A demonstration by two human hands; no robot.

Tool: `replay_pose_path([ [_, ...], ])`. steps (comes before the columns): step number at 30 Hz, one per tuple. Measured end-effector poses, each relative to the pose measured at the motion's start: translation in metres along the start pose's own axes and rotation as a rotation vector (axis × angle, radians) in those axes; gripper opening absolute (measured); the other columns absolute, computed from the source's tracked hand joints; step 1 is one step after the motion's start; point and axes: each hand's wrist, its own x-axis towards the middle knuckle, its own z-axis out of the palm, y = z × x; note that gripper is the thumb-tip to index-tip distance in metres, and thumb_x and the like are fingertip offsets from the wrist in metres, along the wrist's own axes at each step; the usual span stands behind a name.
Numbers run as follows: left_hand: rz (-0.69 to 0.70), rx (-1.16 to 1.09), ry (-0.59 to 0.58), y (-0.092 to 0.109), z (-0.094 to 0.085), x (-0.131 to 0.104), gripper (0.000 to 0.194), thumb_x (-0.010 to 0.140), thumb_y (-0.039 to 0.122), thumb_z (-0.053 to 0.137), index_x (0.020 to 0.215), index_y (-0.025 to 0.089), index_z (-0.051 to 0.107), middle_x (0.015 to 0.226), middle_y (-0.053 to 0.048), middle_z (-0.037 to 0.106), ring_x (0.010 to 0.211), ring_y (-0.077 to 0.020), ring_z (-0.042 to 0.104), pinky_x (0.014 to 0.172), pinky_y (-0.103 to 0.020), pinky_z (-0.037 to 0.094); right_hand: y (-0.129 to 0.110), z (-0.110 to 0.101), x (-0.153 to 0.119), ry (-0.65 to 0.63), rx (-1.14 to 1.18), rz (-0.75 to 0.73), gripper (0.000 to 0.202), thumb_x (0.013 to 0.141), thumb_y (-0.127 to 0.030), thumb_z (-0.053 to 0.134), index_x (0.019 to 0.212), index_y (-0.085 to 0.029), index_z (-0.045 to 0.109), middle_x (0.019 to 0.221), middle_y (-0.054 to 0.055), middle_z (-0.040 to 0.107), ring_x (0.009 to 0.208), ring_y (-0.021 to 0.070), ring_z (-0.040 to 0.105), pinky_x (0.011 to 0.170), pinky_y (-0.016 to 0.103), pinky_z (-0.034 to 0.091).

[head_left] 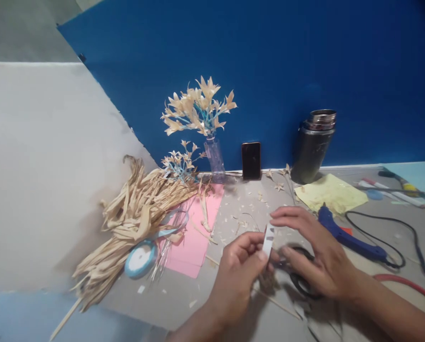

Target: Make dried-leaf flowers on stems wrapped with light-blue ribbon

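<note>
A small white strip with dark marks (pixel 268 240) stands upright, pinched between the thumb and fingers of my left hand (pixel 239 266). My right hand (pixel 315 251) is just to its right, fingers stretched out and thumb apart. Its fingertips are at the strip's top end; whether they touch it I cannot tell. Under my right hand lie scissors with black handles (pixel 305 287), partly covered by it. Thin pale stalks (pixel 278 302) lie below my hands. A blue glue gun (pixel 351 236) rests to the right.
Dried husks (pixel 137 213) are heaped at left beside a blue ribbon roll (pixel 140 259) and pink paper (pixel 187 251). Behind stand husk flowers (pixel 198 107) in a clear bottle (pixel 215 159), a phone (pixel 251 161) and a dark flask (pixel 313 149). Yellow paper (pixel 330 190) and the glue gun's cable (pixel 408 225) lie right.
</note>
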Motion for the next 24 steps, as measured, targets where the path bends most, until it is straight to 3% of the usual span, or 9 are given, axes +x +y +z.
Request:
replay_pose_path([
  [5, 0.107, 0.342, 0.080, 0.003, 0.011, -0.005, 0.022, 0.081, 0.013, 0.061, 0.099, 0.017, 0.073, 0.087, -0.006, 0.067, 0.081, -0.0174, 0.056, 0.076, -0.027, 0.044, -0.012, 0.004, 0.004, 0.113, -0.058, -0.037, 0.014, 0.088, -0.017, 0.062, 0.100, -0.023, 0.062, 0.090, 0.007, 0.069, 0.087, 0.0232, 0.064, 0.078, 0.037, 0.051],
  [7, 0.113, 0.405, 0.075, 0.003, 0.013, -0.006, 0.023, 0.081, 0.011, 0.057, 0.098, 0.017, 0.072, 0.088, -0.006, 0.068, 0.082, -0.0178, 0.057, 0.076, -0.027, 0.044, -0.013, 0.002, 0.006, 0.126, -0.037, 0.069, 0.007, 0.091, -0.020, 0.058, 0.088, -0.023, 0.063, 0.081, 0.005, 0.069, 0.077, 0.0210, 0.064, 0.071, 0.034, 0.051],
  [9, 0.097, 0.383, 0.080, 0.002, 0.012, -0.007, 0.024, 0.082, 0.012, 0.056, 0.102, 0.016, 0.069, 0.086, -0.006, 0.067, 0.080, -0.0176, 0.057, 0.074, -0.027, 0.045, -0.013, -0.001, 0.007, 0.107, 0.016, 0.228, 0.013, 0.092, -0.026, 0.056, 0.082, -0.023, 0.063, 0.077, 0.004, 0.069, 0.071, 0.0190, 0.063, 0.067, 0.031, 0.050],
  [13, 0.021, 0.199, 0.087, 0.000, 0.005, -0.005, 0.058, 0.077, 0.011, 0.064, 0.132, 0.022, 0.051, 0.083, -0.002, 0.063, 0.071, -0.0145, 0.061, 0.068, -0.026, 0.047, -0.014, -0.007, 0.007, 0.030, 0.157, 0.446, 0.021, 0.092, -0.037, 0.056, 0.083, -0.022, 0.067, 0.079, 0.003, 0.070, 0.073, 0.0184, 0.064, 0.067, 0.028, 0.051],
  [16, -0.173, 0.059, -0.132, 0.003, -0.001, -0.001, 0.085, 0.069, 0.011, 0.071, 0.145, 0.029, 0.036, 0.093, -0.003, 0.065, 0.061, -0.0140, 0.065, 0.060, -0.025, 0.047, -0.015, -0.007, 0.006, -0.045, 0.258, 0.487, 0.024, 0.092, -0.041, 0.057, 0.083, -0.022, 0.068, 0.076, 0.002, 0.069, 0.069, 0.0174, 0.063, 0.063, 0.027, 0.051],
  [19, -0.273, 0.078, -0.295, 0.007, -0.007, 0.001, 0.074, 0.066, 0.012, 0.074, 0.135, 0.021, 0.049, 0.088, -0.006, 0.068, 0.058, -0.0153, 0.068, 0.050, -0.020, 0.043, -0.016, -0.007, 0.007, -0.115, 0.370, 0.539, 0.027, 0.090, -0.045, 0.058, 0.081, -0.021, 0.068, 0.072, 0.002, 0.067, 0.063, 0.0162, 0.062, 0.054, 0.025, 0.049],
  [21, -0.284, 0.120, -0.292, 0.009, -0.010, 0.001, 0.058, 0.065, 0.012, 0.075, 0.120, 0.017, 0.058, 0.090, -0.010, 0.070, 0.061, -0.0166, 0.070, 0.046, -0.017, 0.040, -0.016, -0.007, 0.009, -0.139, 0.397, 0.564, 0.028, 0.090, -0.045, 0.059, 0.080, -0.021, 0.069, 0.072, 0.002, 0.068, 0.063, 0.0165, 0.063, 0.055, 0.025, 0.050],
  [24, -0.355, 0.137, -0.293, 0.012, -0.017, -0.002, 0.048, 0.063, 0.012, 0.074, 0.109, 0.017, 0.060, 0.109, -0.016, 0.071, 0.064, -0.0185, 0.072, 0.042, -0.016, 0.038, -0.014, -0.008, 0.011, -0.191, 0.376, 0.598, 0.030, 0.089, -0.046, 0.060, 0.078, -0.020, 0.071, 0.070, 0.002, 0.069, 0.064, 0.0169, 0.063, 0.059, 0.026, 0.048],
])
